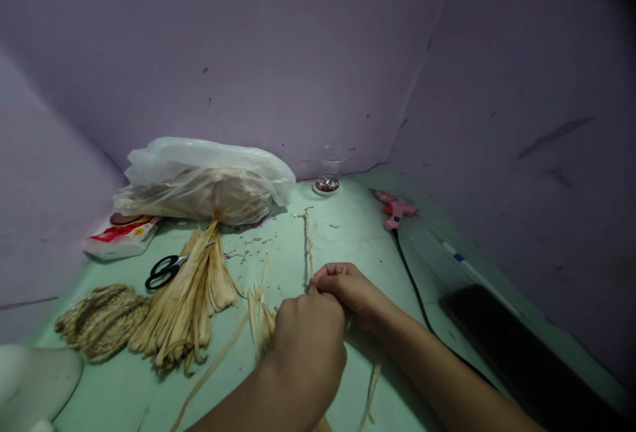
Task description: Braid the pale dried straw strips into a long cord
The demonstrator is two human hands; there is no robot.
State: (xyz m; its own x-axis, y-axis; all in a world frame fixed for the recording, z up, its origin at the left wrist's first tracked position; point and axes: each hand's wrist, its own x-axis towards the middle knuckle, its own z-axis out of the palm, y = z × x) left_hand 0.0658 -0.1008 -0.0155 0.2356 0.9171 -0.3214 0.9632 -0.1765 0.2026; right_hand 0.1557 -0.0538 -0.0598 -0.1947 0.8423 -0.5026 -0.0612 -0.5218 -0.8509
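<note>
A thin braid of pale dried fibre (307, 240) runs up the green tabletop from my hands, its far end near the middle of the table. My right hand (350, 289) pinches the braid's near end between thumb and fingers. Close against it, my left hand (311, 332) is closed in a fist, back of the hand towards me, around the fibre strands. Its fingertips are hidden. Loose strips (261, 316) spread out left of the left hand, and another strip (371, 392) hangs below the right wrist.
To the left lie a bundle of dried strips (191, 299), black-handled scissors (161, 273) and a coiled braided rope (104, 319). Behind stand a filled plastic bag (209, 183) and a small dish (326, 185). On the right are a pink glue gun (395, 210), its cord and a dark flat object (517, 352).
</note>
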